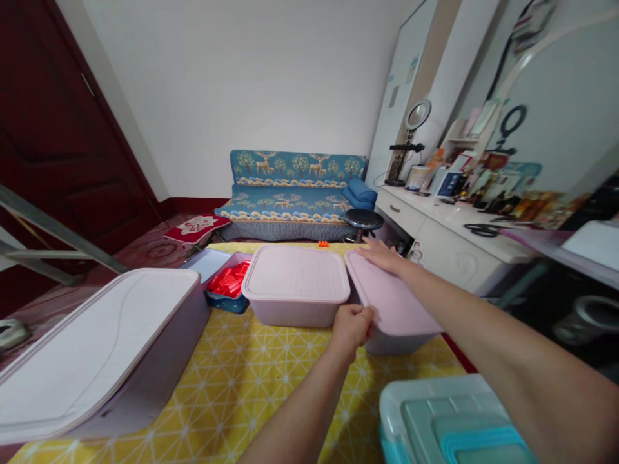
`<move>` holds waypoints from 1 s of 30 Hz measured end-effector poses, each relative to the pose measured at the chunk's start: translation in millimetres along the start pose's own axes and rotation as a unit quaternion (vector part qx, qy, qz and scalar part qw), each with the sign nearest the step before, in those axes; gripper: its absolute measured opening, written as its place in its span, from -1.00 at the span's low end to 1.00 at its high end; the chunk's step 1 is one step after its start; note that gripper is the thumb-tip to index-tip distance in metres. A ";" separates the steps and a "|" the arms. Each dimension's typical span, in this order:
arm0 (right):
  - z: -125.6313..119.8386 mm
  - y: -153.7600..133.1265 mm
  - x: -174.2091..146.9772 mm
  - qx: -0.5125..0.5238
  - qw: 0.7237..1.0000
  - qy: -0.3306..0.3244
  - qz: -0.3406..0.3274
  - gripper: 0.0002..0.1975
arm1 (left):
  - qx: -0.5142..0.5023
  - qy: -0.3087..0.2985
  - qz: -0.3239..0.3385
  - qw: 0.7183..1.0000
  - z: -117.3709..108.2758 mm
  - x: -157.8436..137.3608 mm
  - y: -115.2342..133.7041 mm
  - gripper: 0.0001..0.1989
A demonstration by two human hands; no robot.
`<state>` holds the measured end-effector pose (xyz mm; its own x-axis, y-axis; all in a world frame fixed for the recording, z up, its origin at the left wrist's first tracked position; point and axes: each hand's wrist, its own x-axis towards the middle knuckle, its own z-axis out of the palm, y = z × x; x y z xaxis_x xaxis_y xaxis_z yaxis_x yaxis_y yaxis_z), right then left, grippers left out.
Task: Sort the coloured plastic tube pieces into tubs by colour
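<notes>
A pink lidded storage box [397, 299] stands at the right of the table. At its near left corner my left hand [353, 325] is closed, fingertips pinching the rim of the lid. My right hand [381, 255] lies on the far end of that same lid, palm down with fingers spread. Just left of both hands sits a second pink storage box [296, 277], its lid on. What the right-hand box contains is hidden by its lid.
A large storage box with a white lid [97, 341] fills the table's left side. Beside it, a small bin holds red pieces [231, 280]. A teal-handled box [449, 419] is at near right. Small orange pieces [323, 243] lie at the far edge. A stool [363, 219] stands beyond.
</notes>
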<state>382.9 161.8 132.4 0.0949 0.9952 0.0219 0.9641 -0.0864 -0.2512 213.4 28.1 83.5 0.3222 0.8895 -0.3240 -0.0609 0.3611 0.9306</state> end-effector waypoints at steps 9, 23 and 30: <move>-11.1 77.2 -88.3 0.062 0.998 0.006 -0.029 -0.13 | -0.020 -0.006 0.008 1.000 2.3 -1.4 -1.8 -0.59; 8.8 78.3 -101.9 0.005 0.999 0.027 0.030 -0.08 | -0.027 -0.040 -0.002 0.999 -1.2 0.1 -2.5 -0.62; 7.5 76.0 -101.6 -0.044 0.998 0.022 0.035 -0.04 | -0.023 0.004 0.020 1.000 4.2 -3.5 -7.9 -0.58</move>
<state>444.7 54.4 103.8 0.1724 0.9838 0.0498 0.9725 -0.1620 -0.1674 216.7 20.9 78.0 0.3113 0.9056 -0.2880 -0.1170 0.3373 0.9341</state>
